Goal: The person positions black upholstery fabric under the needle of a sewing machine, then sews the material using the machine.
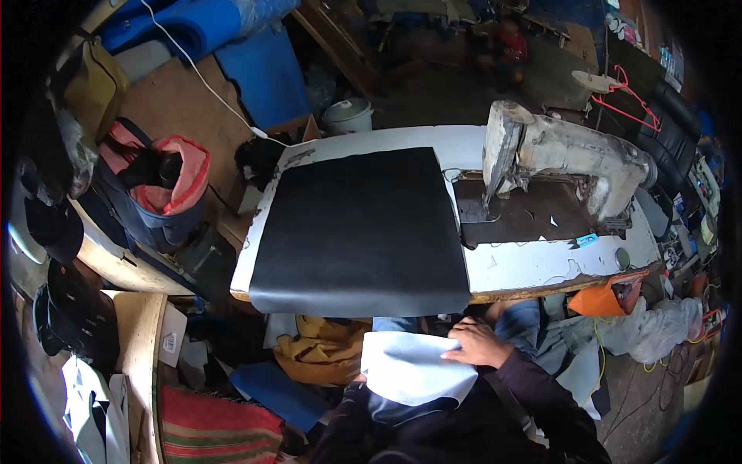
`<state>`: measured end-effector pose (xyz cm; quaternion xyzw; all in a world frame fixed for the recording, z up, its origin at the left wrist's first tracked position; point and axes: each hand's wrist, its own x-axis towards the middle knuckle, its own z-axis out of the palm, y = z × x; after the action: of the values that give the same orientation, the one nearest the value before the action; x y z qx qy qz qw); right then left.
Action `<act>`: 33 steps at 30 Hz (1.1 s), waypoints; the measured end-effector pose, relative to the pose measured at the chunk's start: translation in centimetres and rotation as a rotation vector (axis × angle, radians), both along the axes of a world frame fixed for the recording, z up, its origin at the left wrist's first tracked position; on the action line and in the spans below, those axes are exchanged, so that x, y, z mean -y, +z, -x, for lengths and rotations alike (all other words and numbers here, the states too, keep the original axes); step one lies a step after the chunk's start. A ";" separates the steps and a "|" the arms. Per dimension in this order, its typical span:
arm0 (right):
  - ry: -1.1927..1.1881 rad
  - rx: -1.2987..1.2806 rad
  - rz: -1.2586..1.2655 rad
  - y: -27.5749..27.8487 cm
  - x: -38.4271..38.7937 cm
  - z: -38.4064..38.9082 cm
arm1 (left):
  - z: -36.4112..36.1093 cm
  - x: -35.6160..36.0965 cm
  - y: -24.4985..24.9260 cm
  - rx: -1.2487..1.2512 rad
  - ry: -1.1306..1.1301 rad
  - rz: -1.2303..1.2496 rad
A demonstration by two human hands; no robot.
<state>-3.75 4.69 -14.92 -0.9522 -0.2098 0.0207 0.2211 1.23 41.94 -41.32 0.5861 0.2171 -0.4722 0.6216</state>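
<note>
My right hand (pixel 479 342) grips the upper right corner of a piece of white-backed sheet material (pixel 417 367), thumb lying on its pale face. The piece is held over my lap, curved, with a dark side showing along its lower edge. Only a sliver of my left hand (pixel 360 378) shows at the left edge of this piece; its fingers are hidden. In front of me a large black sheet (pixel 355 224) lies flat on the white table (pixel 518 263), its near end hanging slightly over the front edge.
A worn sewing machine (pixel 564 151) stands on the table's right half, with a small blue packet (pixel 587 240) near it. To the left is an open bag with red lining (pixel 189 166). Yellow-brown cloth (pixel 321 348) lies below the table. A person (pixel 510 50) is in the background.
</note>
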 end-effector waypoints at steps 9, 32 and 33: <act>0.059 -0.337 -0.306 0.3 -7.5 -5.0 | 1.8 0.6 0.2 -0.001 0.147 -0.141; 0.008 -0.075 -0.546 11.4 -4.8 -0.4 | -4.4 -16.9 47.9 1.532 0.295 -1.115; -0.033 -0.137 -0.561 11.8 -4.4 0.2 | -7.5 -15.3 49.6 1.638 0.300 -1.017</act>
<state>-3.94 9.12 -3.15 -0.8535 -0.1764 0.0226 0.4898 8.73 57.27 8.32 0.8975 -0.0320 0.3153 0.3066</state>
